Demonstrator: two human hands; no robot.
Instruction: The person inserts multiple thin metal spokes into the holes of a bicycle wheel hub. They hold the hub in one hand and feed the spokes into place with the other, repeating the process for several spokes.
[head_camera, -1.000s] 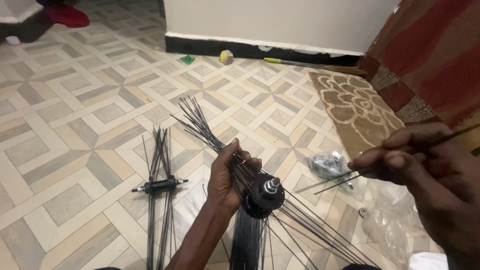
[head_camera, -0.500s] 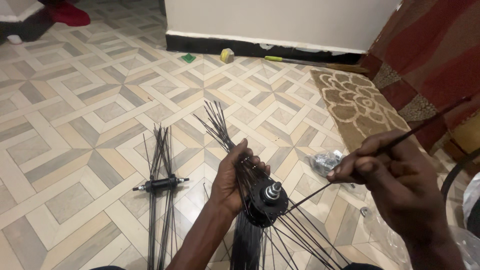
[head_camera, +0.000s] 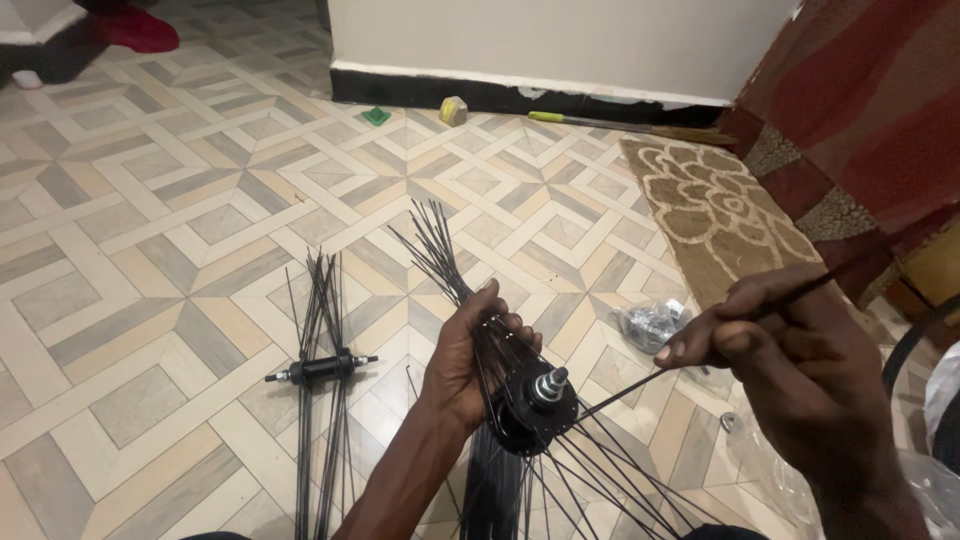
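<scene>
While the left hand (head_camera: 470, 365) grips the black wheel hub (head_camera: 535, 405) from its left side, the fingers are wrapped around the hub body and also around a bundle of black spokes (head_camera: 440, 250) that fans out upward and away from the person. The hub is held above the tiled floor (head_camera: 180, 230), low in the middle of the view, with its silver axle end (head_camera: 550, 385) pointing up toward the camera. More spokes spread from the hub flange downward and to the right, to the lower edge of the view.

The right hand (head_camera: 790, 350) is closed in a pinch on a single thin spoke (head_camera: 625, 388). Thumb and forefinger hold it near the middle of its length; its lower end reaches to the hub flange, just beside the axle, and its upper end runs out behind the hand toward the red patterned cloth (head_camera: 860, 110) on the right.

On the floor, to the left of the left forearm, lies a second hub (head_camera: 322, 367) with its own spokes lying in a narrow bundle across it. Near the right hand, on the floor, lies a small clear bag (head_camera: 650, 322) with shiny metal parts inside, and behind it a beige mat with a flower pattern (head_camera: 705, 205). Along the white wall (head_camera: 560, 40) I see a green-handled broom (head_camera: 630, 125), a small yellowish object (head_camera: 453, 110) and a small green object (head_camera: 376, 116).
</scene>
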